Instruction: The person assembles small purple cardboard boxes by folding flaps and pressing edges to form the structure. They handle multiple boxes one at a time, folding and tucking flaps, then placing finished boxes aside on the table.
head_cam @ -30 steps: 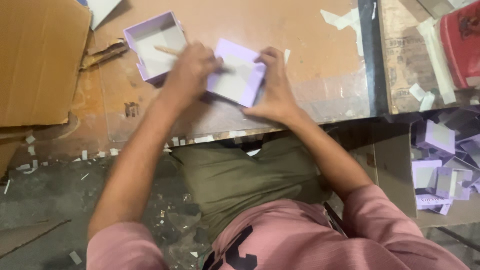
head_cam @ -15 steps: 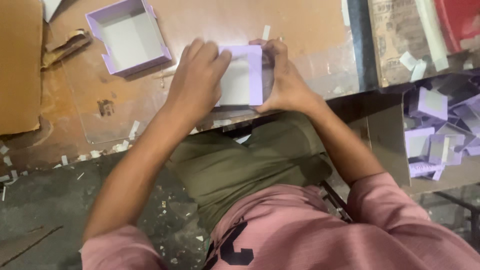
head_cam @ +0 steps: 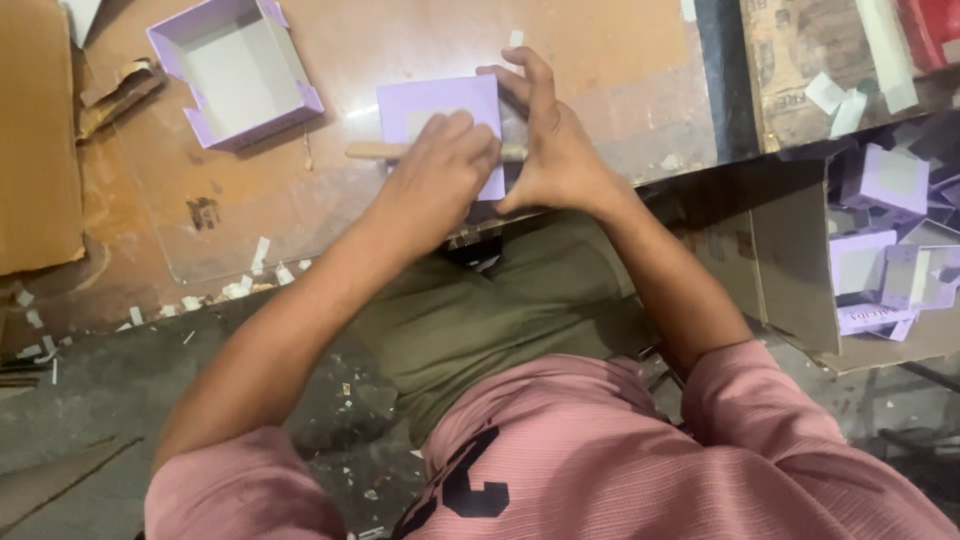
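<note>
Head view: a lilac box [head_cam: 440,115] sits near the table [head_cam: 620,60] edge, under both hands. Left hand [head_cam: 440,180] grips a wooden stick [head_cam: 372,151] pressed across its near face. Right hand [head_cam: 555,150] clasps its right side, fingers spread. Pale, square, flat-faced; another open box [head_cam: 235,70] lies far left.
</note>
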